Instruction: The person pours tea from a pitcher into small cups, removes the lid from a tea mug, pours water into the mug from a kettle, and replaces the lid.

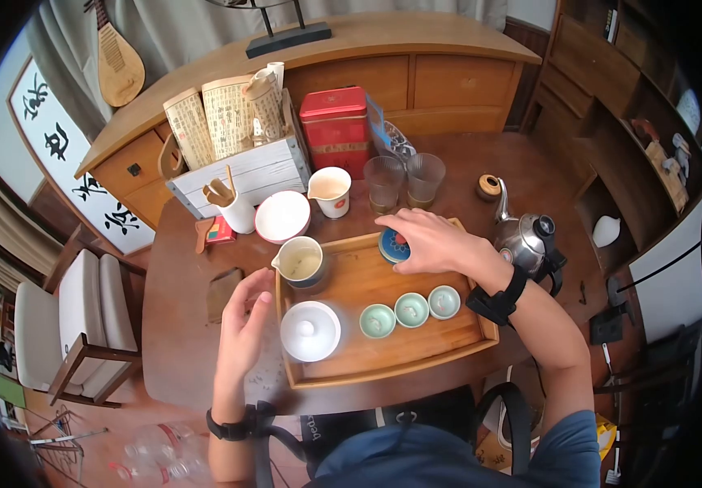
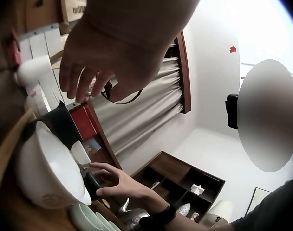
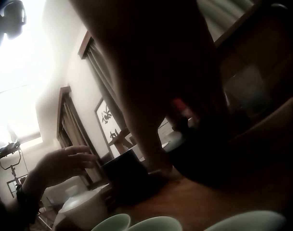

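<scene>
"Blue vessel [image 1: 391,251]: position and hold?"

"At the far side of the wooden tray [image 1: 416,351]. The right grip [image 1: 434,241] holds it, thumb and fingers at opposite sides. The left grip [image 1: 245,321] holds nothing, fingers loosely spread near the pitcher [image 1: 301,265]."

"Hazards?"

"A stray left-side sweep could tip the pitcher and wet the bench [image 1: 196,342]. Smooth walls could slip from the right grip; a fall towards the three green cups [image 1: 410,310] could chip them."

"Markings?"

"Dark brush characters on the wall scroll [image 1: 56,145]; columns of script on the paper packets [image 1: 226,119]. Print on the red tin [image 1: 336,130] is too small to read; no brand legible"
</scene>
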`<state>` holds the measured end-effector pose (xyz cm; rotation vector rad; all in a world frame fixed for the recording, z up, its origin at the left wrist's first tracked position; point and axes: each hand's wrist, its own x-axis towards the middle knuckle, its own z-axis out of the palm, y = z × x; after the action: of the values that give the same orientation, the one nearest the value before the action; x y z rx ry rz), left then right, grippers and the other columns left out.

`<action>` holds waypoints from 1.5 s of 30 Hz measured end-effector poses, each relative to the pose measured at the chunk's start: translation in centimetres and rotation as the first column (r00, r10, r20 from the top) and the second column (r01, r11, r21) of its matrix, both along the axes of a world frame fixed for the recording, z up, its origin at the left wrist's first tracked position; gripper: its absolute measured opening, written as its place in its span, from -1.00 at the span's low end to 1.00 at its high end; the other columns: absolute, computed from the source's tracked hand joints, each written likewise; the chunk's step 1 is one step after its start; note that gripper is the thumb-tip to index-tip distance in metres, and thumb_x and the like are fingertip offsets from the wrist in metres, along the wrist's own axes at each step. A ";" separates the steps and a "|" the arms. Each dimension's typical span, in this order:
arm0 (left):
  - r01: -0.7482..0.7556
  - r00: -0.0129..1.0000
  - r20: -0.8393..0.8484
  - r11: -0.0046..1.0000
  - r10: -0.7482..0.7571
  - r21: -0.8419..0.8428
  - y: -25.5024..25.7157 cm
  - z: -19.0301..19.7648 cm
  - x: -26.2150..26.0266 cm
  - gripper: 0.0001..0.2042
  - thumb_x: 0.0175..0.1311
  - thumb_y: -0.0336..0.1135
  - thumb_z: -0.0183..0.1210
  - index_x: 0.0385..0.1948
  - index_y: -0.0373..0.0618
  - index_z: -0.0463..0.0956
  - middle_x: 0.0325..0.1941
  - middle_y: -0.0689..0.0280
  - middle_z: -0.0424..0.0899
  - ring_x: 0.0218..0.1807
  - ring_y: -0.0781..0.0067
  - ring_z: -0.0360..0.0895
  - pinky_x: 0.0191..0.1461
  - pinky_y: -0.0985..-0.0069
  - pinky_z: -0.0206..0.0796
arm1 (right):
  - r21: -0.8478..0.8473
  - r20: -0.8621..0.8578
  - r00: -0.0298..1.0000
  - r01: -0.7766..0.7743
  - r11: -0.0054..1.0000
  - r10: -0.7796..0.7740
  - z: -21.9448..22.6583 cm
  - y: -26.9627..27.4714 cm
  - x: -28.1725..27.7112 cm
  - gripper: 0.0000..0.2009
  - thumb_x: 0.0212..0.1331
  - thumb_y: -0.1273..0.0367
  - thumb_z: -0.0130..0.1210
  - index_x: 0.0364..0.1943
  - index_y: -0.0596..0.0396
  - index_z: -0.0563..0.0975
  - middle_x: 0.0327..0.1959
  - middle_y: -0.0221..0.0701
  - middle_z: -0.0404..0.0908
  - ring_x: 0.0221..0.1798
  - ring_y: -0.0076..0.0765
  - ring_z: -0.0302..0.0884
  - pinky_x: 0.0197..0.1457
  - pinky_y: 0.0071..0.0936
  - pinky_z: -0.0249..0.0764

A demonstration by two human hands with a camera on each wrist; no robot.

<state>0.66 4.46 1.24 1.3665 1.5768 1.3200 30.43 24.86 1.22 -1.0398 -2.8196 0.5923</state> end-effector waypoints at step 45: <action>0.071 0.967 -0.230 0.985 -0.107 -0.160 2.1 -2.5 0.1 -0.37 0.50 -0.31 0.06 0.56 -0.29 0.16 0.48 -0.15 0.38 0.55 -0.09 0.28 0.60 0.22 0.12 | -0.358 -0.498 0.863 -0.121 0.926 -0.080 -1.8 -3.3 -11.0 -0.24 -0.09 0.32 0.60 0.24 0.17 0.45 0.18 -0.15 0.65 0.25 -0.10 0.62 0.33 -0.20 0.49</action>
<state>0.79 6.57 -1.24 1.5254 1.7117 0.9905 19.45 21.60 -0.61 -0.7450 -2.2978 1.2478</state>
